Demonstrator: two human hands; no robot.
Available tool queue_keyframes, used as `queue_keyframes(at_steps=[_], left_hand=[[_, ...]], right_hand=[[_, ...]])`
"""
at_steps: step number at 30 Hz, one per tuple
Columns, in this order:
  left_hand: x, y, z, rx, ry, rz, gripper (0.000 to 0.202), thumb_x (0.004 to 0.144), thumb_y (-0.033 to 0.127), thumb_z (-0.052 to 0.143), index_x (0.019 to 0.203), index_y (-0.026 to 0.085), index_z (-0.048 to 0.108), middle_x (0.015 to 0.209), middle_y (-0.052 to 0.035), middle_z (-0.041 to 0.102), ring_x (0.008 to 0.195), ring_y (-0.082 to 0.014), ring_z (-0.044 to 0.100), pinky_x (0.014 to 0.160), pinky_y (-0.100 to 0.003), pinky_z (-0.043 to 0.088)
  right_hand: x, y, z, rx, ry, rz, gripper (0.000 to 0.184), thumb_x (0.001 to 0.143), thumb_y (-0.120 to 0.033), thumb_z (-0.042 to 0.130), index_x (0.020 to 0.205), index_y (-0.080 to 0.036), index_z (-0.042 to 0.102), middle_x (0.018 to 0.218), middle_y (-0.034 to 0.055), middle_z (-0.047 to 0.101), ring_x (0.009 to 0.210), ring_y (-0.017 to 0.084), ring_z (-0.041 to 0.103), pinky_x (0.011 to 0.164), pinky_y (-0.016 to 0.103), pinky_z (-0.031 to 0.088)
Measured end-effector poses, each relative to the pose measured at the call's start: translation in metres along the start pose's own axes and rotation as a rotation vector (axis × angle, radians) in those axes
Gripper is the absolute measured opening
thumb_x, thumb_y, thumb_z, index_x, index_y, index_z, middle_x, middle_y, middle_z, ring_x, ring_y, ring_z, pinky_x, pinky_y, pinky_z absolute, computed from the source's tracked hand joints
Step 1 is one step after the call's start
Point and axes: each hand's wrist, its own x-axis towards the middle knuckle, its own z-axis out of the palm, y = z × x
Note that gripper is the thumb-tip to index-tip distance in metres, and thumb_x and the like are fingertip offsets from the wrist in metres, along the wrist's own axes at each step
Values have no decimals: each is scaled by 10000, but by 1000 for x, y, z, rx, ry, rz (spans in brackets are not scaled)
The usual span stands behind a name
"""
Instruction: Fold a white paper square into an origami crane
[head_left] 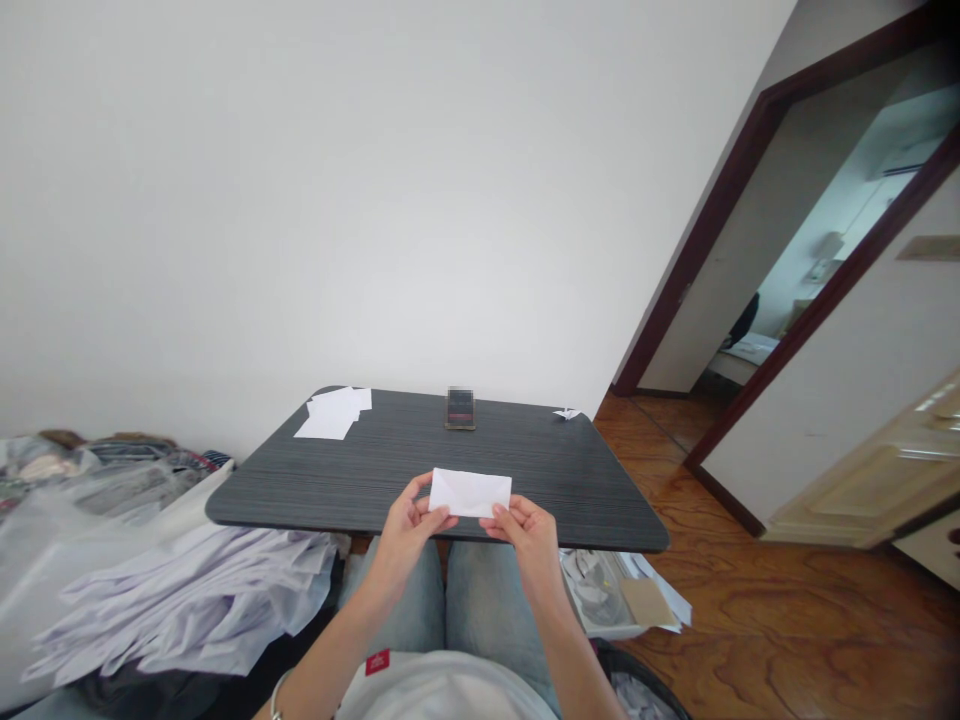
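A white sheet of paper, folded into a wide rectangle with faint creases, is held up over the front edge of the dark table. My left hand pinches its lower left corner between thumb and fingers. At the lower right corner, my right hand grips it the same way. Loose white paper sheets lie overlapping at the table's back left. Toward the back right sits a small folded white paper figure, pointed at its ends.
A phone leans upright at the table's back, near the white wall. Piled white cloth or paper lies to the left. Below the table's right side stands a white bin holding papers. A doorway opens at right.
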Motion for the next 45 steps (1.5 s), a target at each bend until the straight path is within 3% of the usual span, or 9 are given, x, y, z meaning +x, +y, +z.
queue_keyframes(at_steps=[6, 11, 17, 27, 34, 40, 45], left_hand=[[0, -1, -2, 84, 122, 194, 313, 636, 290, 665, 806, 179, 427, 781, 30, 586, 612, -112, 623, 587, -252, 533], [1, -4, -3, 157, 64, 125, 250, 660, 322, 645, 652, 143, 470, 643, 21, 573, 577, -126, 617, 544, -236, 529], [3, -6, 0, 116, 121, 137, 298, 628, 318, 674, 589, 157, 425, 518, 58, 551, 499, -110, 601, 528, -225, 519], [3, -6, -1, 97, 135, 167, 388, 653, 260, 648, 865, 218, 326, 538, 99, 573, 485, -109, 613, 541, -221, 508], [-2, -6, 4, 153, 59, 165, 366, 686, 258, 613, 923, 215, 337, 593, 75, 574, 549, -110, 606, 595, -242, 505], [1, -9, 7, 69, -15, 127, 531, 629, 206, 671, 1055, 186, 356, 687, 21, 633, 644, -127, 612, 637, -231, 463], [0, -8, 14, 61, 37, 102, 548, 616, 212, 684, 1082, 171, 397, 665, 16, 647, 590, -129, 598, 588, -223, 444]], right_hand=[[0, 0, -1, -3, 12, -18, 351, 597, -433, 692, 748, -123, 624, 614, 50, 687, 587, 209, 667, 524, 263, 543], [0, 0, 0, 10, 5, -19, 339, 607, -423, 688, 747, -120, 624, 615, 49, 688, 574, 187, 662, 515, 237, 535], [0, 1, 2, 23, 28, -14, 351, 585, -440, 697, 720, -124, 628, 578, 39, 676, 544, 199, 659, 497, 260, 540], [0, 1, 2, 70, 29, 25, 318, 570, -403, 718, 688, -124, 620, 561, 31, 667, 540, 184, 655, 487, 235, 532], [3, 0, 1, 46, -36, 64, 315, 629, -339, 688, 852, -119, 662, 764, 61, 703, 679, 193, 646, 525, 245, 523], [-2, -2, 4, -20, -70, -6, 260, 663, -328, 656, 828, -127, 673, 739, 50, 700, 675, 216, 636, 555, 294, 517], [-5, -3, 7, -72, -75, -79, 244, 656, -308, 660, 800, -112, 674, 704, 54, 688, 634, 208, 617, 532, 294, 509]])
